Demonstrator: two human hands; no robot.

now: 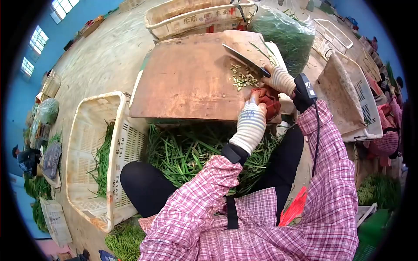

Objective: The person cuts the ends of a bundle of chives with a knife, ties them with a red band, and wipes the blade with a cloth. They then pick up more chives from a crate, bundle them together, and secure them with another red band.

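Note:
A long knife [244, 58] is gripped in my right hand [280, 79], its blade slanting up and left above the wooden board [183, 78]. My left hand [251, 118], in a striped glove with bare fingertips, is closed on a dark red cloth [271, 103] at the board's right front edge. Small pale-green cut stem pieces [244, 79] lie in a heap on the board, just left of the knife handle. A few thin green stalks [264, 51] rest near the board's far right corner. Part of the cloth is hidden behind my left fingers.
Long green leaves [183, 152] pile up below the board between my knees. White plastic crates stand at left [114, 161], at the back [198, 19] and at right [370, 102]. A clear bag of greens [285, 39] sits behind the board. Other people work at both sides.

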